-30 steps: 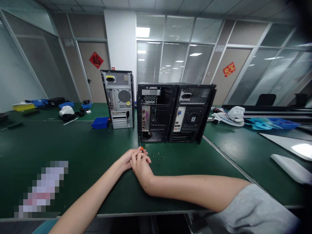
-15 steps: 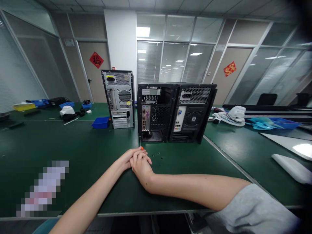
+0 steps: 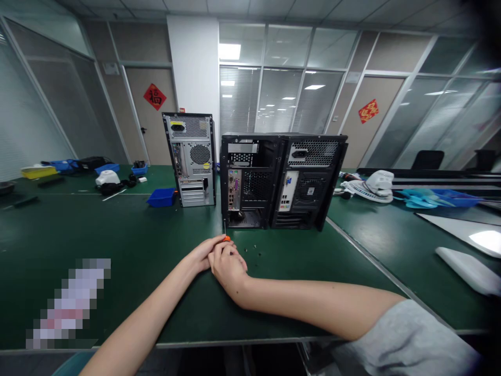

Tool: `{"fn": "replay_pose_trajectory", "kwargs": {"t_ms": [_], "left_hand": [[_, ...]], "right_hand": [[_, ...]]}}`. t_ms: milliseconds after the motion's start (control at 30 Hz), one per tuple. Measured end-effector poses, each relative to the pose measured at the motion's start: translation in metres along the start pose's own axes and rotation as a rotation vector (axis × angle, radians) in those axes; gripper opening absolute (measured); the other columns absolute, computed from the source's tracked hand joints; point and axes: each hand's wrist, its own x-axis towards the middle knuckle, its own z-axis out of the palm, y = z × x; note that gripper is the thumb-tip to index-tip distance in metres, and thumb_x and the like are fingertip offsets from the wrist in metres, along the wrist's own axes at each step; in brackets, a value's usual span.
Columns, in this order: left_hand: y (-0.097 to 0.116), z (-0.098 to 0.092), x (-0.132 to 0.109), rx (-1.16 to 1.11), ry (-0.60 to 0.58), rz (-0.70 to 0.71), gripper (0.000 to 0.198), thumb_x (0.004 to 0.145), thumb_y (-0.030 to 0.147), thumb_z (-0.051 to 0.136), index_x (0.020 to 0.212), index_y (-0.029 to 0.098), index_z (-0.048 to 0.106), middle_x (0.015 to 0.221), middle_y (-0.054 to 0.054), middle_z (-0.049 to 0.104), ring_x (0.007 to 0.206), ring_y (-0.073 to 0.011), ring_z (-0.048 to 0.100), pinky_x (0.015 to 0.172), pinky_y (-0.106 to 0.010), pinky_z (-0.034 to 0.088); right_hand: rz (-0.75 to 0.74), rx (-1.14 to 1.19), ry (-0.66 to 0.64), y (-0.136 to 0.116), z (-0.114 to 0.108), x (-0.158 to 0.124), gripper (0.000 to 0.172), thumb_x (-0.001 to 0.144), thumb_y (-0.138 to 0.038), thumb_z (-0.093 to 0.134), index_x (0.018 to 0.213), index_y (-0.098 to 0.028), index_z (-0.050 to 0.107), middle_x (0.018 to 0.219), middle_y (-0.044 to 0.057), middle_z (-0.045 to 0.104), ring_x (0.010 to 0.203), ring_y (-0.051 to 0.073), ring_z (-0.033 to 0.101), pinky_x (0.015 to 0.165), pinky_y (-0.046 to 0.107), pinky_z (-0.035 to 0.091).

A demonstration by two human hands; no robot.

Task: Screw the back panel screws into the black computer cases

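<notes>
Screwdriver (image 3: 226, 238), one, orange at the visible end of the handle, with a thin metal shaft; located at the near foot of the left black computer case (image 3: 256, 183), its tip at that case's lower left corner. Left hand (image 3: 206, 250), yours: closed about the handle, low over the green table (image 3: 313, 271). Right hand (image 3: 227, 265), yours: together with the left, fingers curled around the same handle; the palms hide most of the grip. Small screws (image 3: 255, 246), several, loose just right of your hands. Right black computer case (image 3: 310, 209), one, upright beside its neighbour; silver computer case (image 3: 200, 177), one, upright farther left; blue tray (image 3: 161, 199), one, left of that. Hazards, as judged: the tip could slip and scratch the case if you let the shaft lean off line or press too lightly; a sweep of your right hand or forearm could scatter the loose screws. Orientation: the screwdriver's long axis runs near to far, tip pointing away from you and a touch left, handle end toward you; whether the tip sits in a screw head is too small to tell.
</notes>
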Motion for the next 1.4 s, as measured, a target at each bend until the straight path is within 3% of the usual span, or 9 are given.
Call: {"fn": "replay_pose_trajectory", "kwargs": {"t_ms": [467, 867, 1400], "left_hand": [[-0.002, -0.005, 0.005, -0.1, 0.033, -0.009, 0.018, 0.083, 0.024, 0.053, 0.073, 0.012, 0.061, 0.069, -0.005, 0.067, 0.063, -0.0129, 0.063, 0.066, -0.022, 0.048], [-0.003, -0.01, 0.006, -0.078, 0.003, 0.0, 0.021, 0.085, 0.025, 0.05, 0.076, 0.011, 0.062, 0.069, -0.006, 0.068, 0.065, -0.0155, 0.064, 0.067, -0.025, 0.049], [-0.005, -0.015, 0.011, -0.078, 0.005, 0.009, 0.015, 0.082, 0.025, 0.054, 0.077, 0.012, 0.061, 0.072, -0.005, 0.068, 0.068, -0.0146, 0.064, 0.072, -0.025, 0.049]], "right_hand": [[-0.032, 0.012, -0.048, 0.009, -0.011, 0.0, 0.04, 0.081, 0.002, 0.021, 0.107, -0.002, 0.05, 0.098, 0.026, 0.061, 0.064, 0.021, 0.062, 0.032, 0.026, 0.044], [-0.008, 0.021, 0.01, 0.008, 0.004, 0.003, 0.038, 0.082, -0.001, 0.021, 0.11, 0.001, 0.046, 0.088, 0.028, 0.062, 0.063, 0.021, 0.062, 0.043, 0.028, 0.044], [0.021, 0.172, 0.046, 0.012, 0.011, 0.002, 0.034, 0.082, -0.002, 0.029, 0.111, -0.001, 0.047, 0.089, 0.021, 0.062, 0.073, 0.019, 0.06, 0.06, 0.032, 0.048]]}}
